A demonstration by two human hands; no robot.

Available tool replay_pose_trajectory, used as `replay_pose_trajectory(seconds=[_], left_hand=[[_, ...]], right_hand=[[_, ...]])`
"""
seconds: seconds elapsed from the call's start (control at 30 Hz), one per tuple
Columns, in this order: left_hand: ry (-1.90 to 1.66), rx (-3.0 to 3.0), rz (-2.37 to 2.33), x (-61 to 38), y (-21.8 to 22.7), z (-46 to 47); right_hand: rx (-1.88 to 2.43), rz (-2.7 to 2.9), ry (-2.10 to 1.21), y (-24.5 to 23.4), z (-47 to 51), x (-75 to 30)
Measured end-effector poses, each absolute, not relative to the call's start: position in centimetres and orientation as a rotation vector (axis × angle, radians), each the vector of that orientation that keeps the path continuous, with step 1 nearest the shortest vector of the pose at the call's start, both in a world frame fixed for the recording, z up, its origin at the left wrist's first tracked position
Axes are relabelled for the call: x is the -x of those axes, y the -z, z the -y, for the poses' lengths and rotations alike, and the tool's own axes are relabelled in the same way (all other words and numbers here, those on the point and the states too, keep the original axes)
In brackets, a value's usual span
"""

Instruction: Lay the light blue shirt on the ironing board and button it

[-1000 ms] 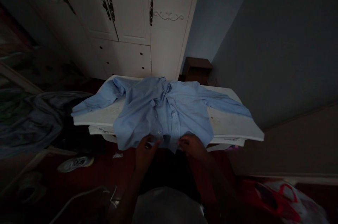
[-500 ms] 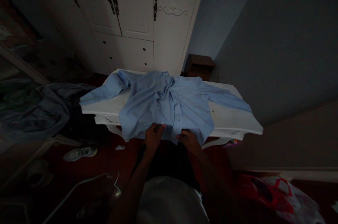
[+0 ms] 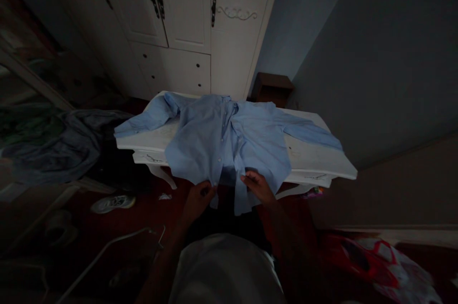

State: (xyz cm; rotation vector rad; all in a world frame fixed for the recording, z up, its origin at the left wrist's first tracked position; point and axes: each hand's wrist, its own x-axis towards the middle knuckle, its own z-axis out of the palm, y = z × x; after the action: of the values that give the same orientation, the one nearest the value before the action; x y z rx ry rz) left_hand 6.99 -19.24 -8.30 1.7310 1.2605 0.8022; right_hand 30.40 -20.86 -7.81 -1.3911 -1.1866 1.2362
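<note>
A light blue button-up shirt [image 3: 200,137] lies spread over a white table [image 3: 311,153], its sleeves stretched out to both sides and its lower front hanging past the near edge. My left hand [image 3: 199,200] pinches the left front edge near the hem, beside a button. On the other front edge, my right hand [image 3: 258,186] has thumb and fingers closed on the cloth. Between the hands the two front edges stand apart low down, and the dark floor shows in the gap.
Behind the table stands a white wardrobe [image 3: 229,56], with a small brown box-like shelf [image 3: 274,85] beside it. Grey clothing [image 3: 71,151] hangs at left. On the red floor are a shoe [image 3: 113,204], a white hanger [image 3: 107,246] and a red-and-white plastic bag [image 3: 386,266].
My left hand has moved left and nearer to me, drawing its front edge along. The gap between the lower front edges has widened. My right hand has barely moved.
</note>
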Motion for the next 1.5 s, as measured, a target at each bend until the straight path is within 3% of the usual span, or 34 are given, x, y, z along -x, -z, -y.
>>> replay_pose_trajectory(seconds=[0.23,0.53,0.73,1.07,1.27,1.5], left_hand=[[-1.011,-1.827,-1.321,-8.1,7.5,20.1],[-1.008,-1.364,-1.252,-8.8,8.1,20.7],[-0.958,-1.478,-1.210,-8.8,7.4,20.5],[-0.859,-2.003,-1.542,-7.8,8.3,20.1],[-0.724,-2.229,-1.409,-7.4,8.7,19.7],[-0.874,-2.147,-1.327,-7.6,8.1,19.1]], right_hand=[[1.283,1.028,-1.440,8.9,22.0,-29.0],[1.325,0.957,-1.371,8.9,23.2,-28.2],[1.451,0.894,-1.243,8.6,23.0,-28.0],[1.503,1.178,-0.948,8.1,23.1,-27.1],[1.478,1.400,-0.923,7.7,23.9,-27.7],[1.393,1.730,-0.751,7.2,22.6,-28.5]])
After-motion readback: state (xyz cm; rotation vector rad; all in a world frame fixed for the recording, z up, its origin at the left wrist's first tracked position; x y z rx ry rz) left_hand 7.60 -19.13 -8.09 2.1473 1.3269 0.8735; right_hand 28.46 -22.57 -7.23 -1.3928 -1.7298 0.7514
